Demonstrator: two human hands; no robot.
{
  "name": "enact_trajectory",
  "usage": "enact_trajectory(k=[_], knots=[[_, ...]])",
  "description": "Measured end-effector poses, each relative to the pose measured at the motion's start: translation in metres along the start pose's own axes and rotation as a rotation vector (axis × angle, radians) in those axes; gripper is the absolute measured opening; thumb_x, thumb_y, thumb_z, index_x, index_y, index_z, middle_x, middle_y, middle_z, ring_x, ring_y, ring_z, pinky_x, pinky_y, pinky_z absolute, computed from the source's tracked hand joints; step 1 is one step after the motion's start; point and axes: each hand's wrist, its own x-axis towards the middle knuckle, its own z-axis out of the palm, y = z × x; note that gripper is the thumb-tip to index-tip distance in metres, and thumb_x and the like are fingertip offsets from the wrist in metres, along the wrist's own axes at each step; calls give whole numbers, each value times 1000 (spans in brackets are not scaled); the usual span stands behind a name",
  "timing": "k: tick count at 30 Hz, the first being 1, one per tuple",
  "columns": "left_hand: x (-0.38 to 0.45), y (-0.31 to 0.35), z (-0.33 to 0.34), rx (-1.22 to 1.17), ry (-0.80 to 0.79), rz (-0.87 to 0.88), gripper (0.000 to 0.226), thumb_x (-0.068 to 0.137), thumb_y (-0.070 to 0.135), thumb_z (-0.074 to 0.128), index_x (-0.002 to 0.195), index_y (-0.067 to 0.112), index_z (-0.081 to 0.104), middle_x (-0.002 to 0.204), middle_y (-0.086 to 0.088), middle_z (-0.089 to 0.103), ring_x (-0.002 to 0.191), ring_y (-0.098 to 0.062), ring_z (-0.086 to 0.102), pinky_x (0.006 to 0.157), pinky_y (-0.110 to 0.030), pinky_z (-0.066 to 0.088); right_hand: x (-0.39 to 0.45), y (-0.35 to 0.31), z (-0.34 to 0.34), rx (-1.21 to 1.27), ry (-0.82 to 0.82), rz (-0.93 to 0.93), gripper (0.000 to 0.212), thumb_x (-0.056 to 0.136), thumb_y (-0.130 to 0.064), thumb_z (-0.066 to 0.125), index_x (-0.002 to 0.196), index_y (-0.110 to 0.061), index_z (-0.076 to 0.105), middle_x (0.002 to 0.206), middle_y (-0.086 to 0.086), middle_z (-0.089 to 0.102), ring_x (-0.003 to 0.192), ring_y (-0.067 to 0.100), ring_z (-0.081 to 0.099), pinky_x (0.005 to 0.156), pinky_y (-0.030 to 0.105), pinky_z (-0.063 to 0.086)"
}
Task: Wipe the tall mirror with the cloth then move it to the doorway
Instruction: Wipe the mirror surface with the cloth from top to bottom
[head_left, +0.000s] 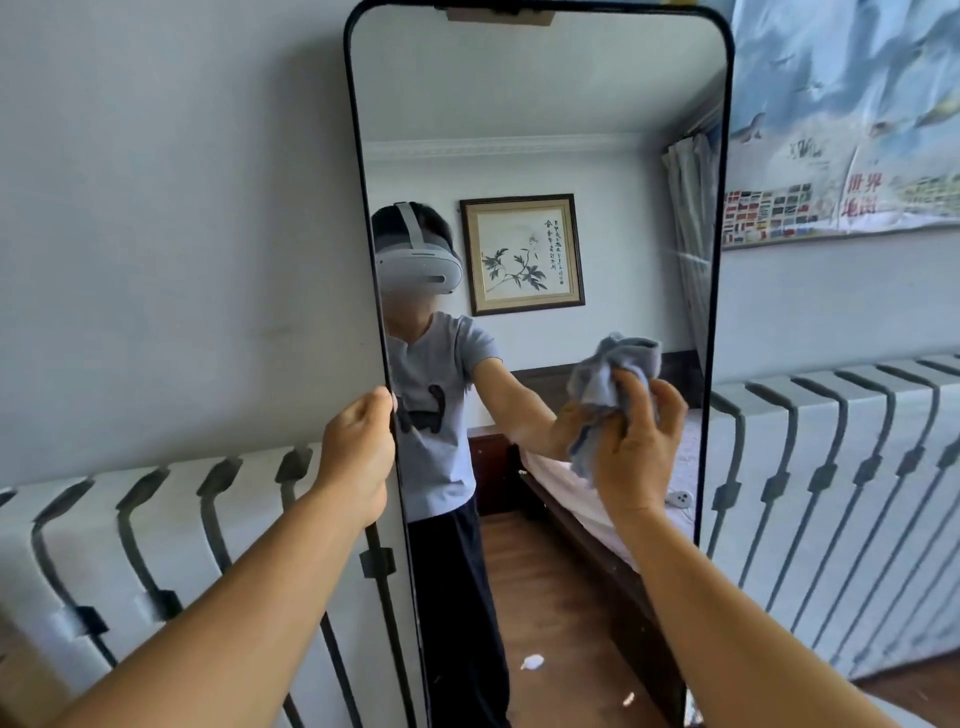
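- Leaning upright against the wall, the tall mirror (540, 130) stands in front of a radiator (831, 493).
- Left hand (358, 457) is clamped on the mirror's left frame edge.
- Right hand (636, 447) grips the bunched blue cloth (608, 374), pressed on the glass.

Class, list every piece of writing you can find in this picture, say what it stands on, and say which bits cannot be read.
"世界地图": red characters on the wall map, upside down, beside its rows of flags.
Brush calligraphy on the framed painting reflected in the mirror: too small and mirrored to read.
Small print near the flags: too blurred to read.
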Motion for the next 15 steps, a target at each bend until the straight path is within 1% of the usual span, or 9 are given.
enact_trajectory(k=[2, 3, 5, 8, 10, 11, 12, 14, 15], knots=[[3, -3, 1, 21, 26, 16, 46, 57, 46, 48, 78, 6, 58, 77, -11, 35, 74, -25, 30, 66, -38, 24, 13, 21, -12, 38, 33, 83, 33, 87, -7, 50, 115, -20, 61, 130, 12, 40, 117, 30, 42, 95, 28, 36], [4, -3, 2, 37, 32, 26, 48, 56, 47, 48, 77, 5, 60, 76, -12, 37, 74, -25, 31, 66, -38, 25, 19, 32, -17, 41, 62, 135, 34, 87, -5, 51, 116, -20, 61, 130, 12, 41, 117, 30, 42, 97, 27, 35], [2, -3, 5, 45, 32, 41, 42, 56, 46, 48, 72, 12, 64, 75, -11, 44, 74, -25, 36, 67, -37, 28, 27, 48, -28, 53, 93, 212, 35, 88, -5, 52, 118, -23, 59, 129, 10, 44, 117, 30, 44, 96, 26, 35], [-5, -1, 8, 39, 41, 21, 28, 63, 41, 49, 64, 21, 68, 78, -9, 54, 77, -23, 45, 72, -37, 35, 30, 58, -36, 68, 54, 212, 37, 86, -7, 54, 118, -25, 59, 127, 6, 47, 116, 29, 44, 95, 26, 34], [-13, -4, 8, 32, 36, 7, 27, 77, 36, 48, 65, 24, 69, 89, -7, 60, 86, -21, 53, 87, -35, 42, 30, 55, -37, 58, 66, 199, 36, 85, -7, 56, 118, -21, 60, 125, 8, 49, 116, 30, 43, 97, 29, 35], [-17, -7, 8, 29, 52, 6, 28, 85, 33, 47, 68, 26, 67, 96, -5, 62, 94, -21, 57, 95, -37, 44, 29, 52, -36, 51, 79, 204, 35, 85, -6, 57, 118, -19, 61, 124, 11, 50, 116, 32, 43, 98, 31, 36], [-19, -11, 8, 29, 73, 4, 29, 91, 30, 44, 71, 28, 64, 102, -4, 62, 102, -21, 58, 102, -40, 43, 26, 46, -35, 58, 87, 214, 35, 85, -5, 57, 118, -17, 61, 123, 12, 51, 116, 33, 43, 98, 30, 35], [-26, -19, 7, 17, 64, -18, 30, 97, 27, 38, 76, 32, 58, 105, 0, 62, 108, -17, 56, 108, -41, 39, 16, 31, -28, 95, 55, 211, 34, 85, -4, 57, 117, -16, 62, 122, 13, 50, 116, 33, 42, 94, 26, 33], [-27, -23, 8, 0, 32, -36, 30, 98, 28, 35, 79, 32, 58, 108, 2, 63, 110, -15, 55, 110, -39, 36, 8, 23, -23, 105, 26, 184, 35, 85, -3, 58, 117, -16, 62, 121, 14, 49, 115, 33, 43, 94, 28, 34]])
